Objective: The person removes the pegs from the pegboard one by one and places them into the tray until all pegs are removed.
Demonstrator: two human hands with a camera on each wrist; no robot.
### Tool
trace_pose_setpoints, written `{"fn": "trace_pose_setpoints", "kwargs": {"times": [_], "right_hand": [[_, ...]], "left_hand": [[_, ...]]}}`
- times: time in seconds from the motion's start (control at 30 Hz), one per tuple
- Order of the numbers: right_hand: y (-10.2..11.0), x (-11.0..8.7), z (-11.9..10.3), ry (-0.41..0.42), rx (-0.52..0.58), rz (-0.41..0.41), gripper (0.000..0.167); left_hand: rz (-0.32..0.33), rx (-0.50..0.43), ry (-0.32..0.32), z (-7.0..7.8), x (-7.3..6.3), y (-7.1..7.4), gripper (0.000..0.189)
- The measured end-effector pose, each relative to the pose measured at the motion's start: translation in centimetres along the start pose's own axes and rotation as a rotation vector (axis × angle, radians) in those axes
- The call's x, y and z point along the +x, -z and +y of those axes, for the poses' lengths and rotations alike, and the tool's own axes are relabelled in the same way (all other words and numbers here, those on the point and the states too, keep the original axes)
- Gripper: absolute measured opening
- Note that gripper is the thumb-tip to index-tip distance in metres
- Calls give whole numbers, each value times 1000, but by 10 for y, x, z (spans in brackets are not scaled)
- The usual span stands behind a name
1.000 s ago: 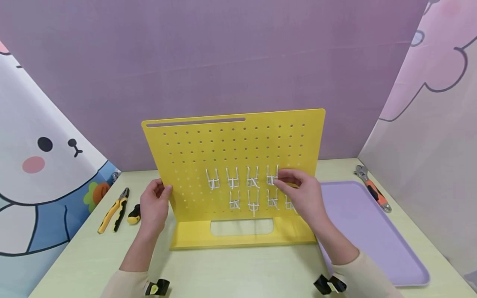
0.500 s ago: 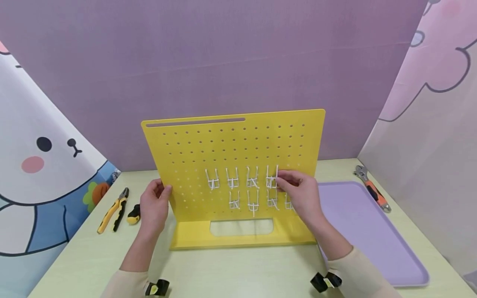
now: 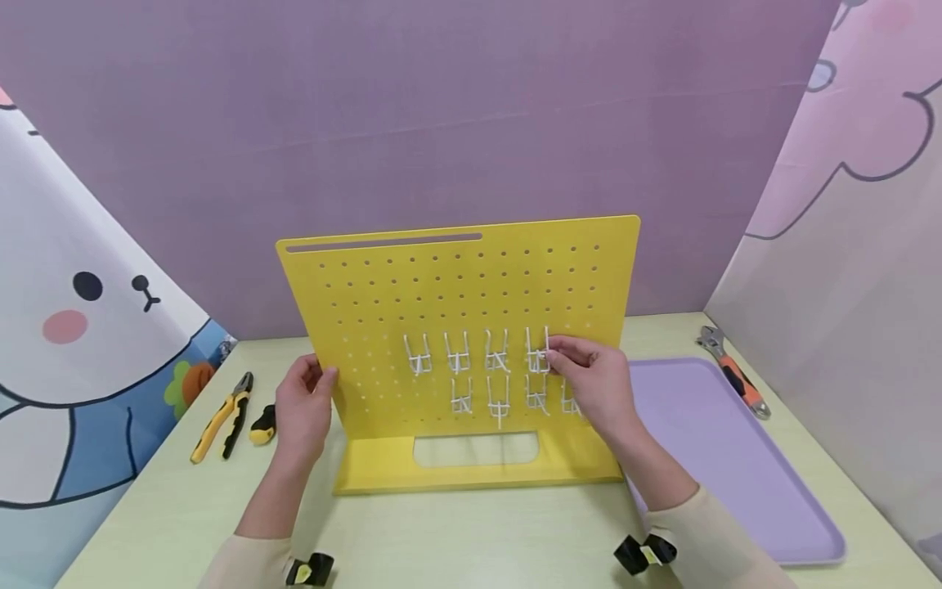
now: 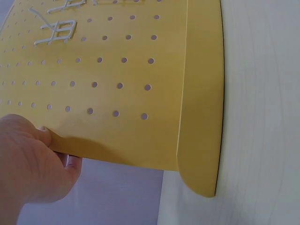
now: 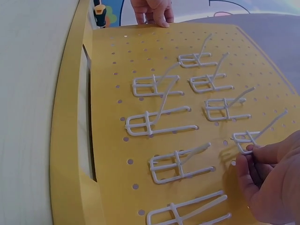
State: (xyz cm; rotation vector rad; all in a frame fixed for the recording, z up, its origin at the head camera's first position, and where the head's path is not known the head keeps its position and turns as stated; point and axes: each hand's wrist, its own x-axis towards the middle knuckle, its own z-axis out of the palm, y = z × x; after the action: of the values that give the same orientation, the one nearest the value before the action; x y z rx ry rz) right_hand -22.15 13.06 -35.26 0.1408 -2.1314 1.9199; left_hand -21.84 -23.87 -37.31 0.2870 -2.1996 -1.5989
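A yellow board [image 3: 434, 307] full of small holes stands on a pale table [image 3: 471, 540], a long slot cut near its top edge. The person's left hand [image 3: 305, 409] grips the board's left edge, thumb on the front face and the other fingers round behind. The right hand [image 3: 599, 384], over by the board's right side, pinches a white wire hook [image 3: 538, 355] between thumb and fingertips, low on the wire. That hook is the rightmost of the upper row on the board's front; from here I cannot tell how firmly its ends sit in the holes.

Three other hooks [image 3: 458, 357] share that upper row to its left. Below them, low on the board, runs a second row of four hooks [image 3: 499, 406], the rightmost partly hidden by the right hand in the view from the head.

To the left of the board lie yellow-and-black pliers [image 3: 215, 427], with a stubby black-and-yellow handle [image 3: 262, 429] between them and the board. On the board's right is a purple tray [image 3: 736, 466], and farther from the board, beyond the tray's far edge, an orange-handled wrench [image 3: 740, 380].
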Motion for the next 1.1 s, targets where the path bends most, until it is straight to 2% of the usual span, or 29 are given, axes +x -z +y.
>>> {"fn": "trace_pose_setpoints", "kwargs": {"times": [0.4, 0.7, 0.97, 1.1], "right_hand": [[0, 0, 3, -8, 27, -21, 25], [-4, 1, 6, -84, 91, 4, 26], [-2, 3, 8, -79, 160, -21, 28], [0, 4, 7, -79, 155, -22, 28]], "left_hand": [[0, 10, 3, 0, -1, 0, 26], [9, 15, -5, -1, 0, -1, 25], [10, 21, -3, -1, 1, -1, 23], [8, 25, -8, -1, 1, -1, 23]]}}
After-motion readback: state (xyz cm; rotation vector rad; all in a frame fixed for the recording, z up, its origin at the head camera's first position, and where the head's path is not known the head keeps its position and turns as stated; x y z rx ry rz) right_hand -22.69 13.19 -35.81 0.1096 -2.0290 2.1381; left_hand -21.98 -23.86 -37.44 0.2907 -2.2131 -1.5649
